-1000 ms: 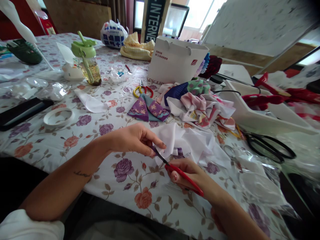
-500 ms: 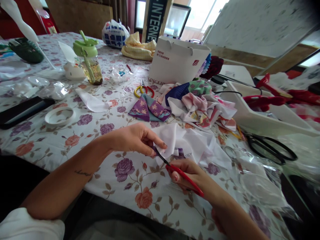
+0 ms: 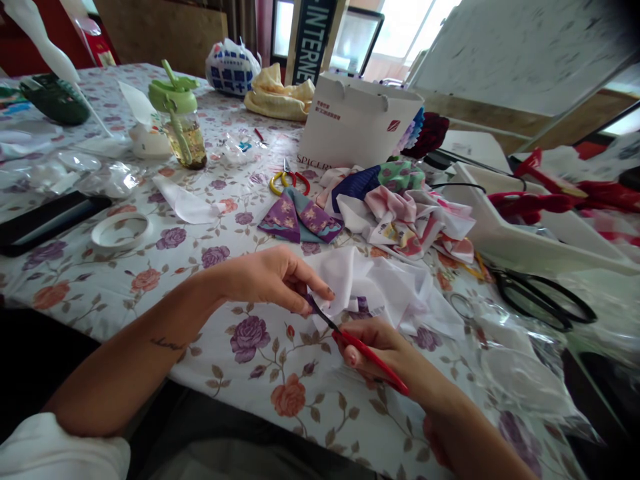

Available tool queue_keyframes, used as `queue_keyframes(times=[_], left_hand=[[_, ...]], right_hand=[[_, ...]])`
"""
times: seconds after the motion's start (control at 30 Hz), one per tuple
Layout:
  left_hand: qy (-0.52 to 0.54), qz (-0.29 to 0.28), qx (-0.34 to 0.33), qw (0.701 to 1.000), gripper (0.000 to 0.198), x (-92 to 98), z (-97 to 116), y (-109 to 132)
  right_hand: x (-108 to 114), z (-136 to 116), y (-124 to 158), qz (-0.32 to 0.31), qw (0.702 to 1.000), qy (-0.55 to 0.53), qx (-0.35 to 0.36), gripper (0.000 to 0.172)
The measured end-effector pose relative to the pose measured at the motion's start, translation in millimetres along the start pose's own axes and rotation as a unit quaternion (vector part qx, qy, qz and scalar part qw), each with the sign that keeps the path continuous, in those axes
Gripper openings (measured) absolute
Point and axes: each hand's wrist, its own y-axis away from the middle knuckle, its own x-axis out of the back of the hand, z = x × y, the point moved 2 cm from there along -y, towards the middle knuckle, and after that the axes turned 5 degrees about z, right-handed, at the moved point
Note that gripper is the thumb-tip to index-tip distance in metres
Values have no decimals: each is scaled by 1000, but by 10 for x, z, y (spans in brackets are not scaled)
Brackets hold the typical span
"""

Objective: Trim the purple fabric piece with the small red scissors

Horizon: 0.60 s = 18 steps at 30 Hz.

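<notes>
My left hand (image 3: 277,277) has thumb and fingers pinched on an edge of white cloth (image 3: 387,287) with a purple patch. My right hand (image 3: 377,350) is closed around a red-handled tool (image 3: 376,365). The tool's slim dark tip reaches the cloth at my left fingertips; whether its jaws are apart I cannot make out. The white cloth lies crumpled behind both hands. Just beyond it are a purple and teal folded cloth (image 3: 300,217) and a heap of patterned fabric (image 3: 400,207).
Yellow-and-red-handled scissors (image 3: 290,181) lie near a white paper bag (image 3: 357,120). Black-handled scissors (image 3: 545,297) and plastic packets (image 3: 523,370) are at the right, beside a white bin (image 3: 480,220). Leftward are a tape roll (image 3: 121,230), a black case (image 3: 47,223) and a green-lidded bottle (image 3: 183,127).
The view has shifted very slightly. Both hands, the red-handled tool and the cloth keep practically the same positions.
</notes>
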Motion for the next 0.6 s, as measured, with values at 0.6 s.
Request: queue_keyframes(times=[0.6], left_hand=[[20,-1,5,1000,35,-24,-34,-11]], right_hand=[[24,54,-4,-8,1000,-21,5,50]])
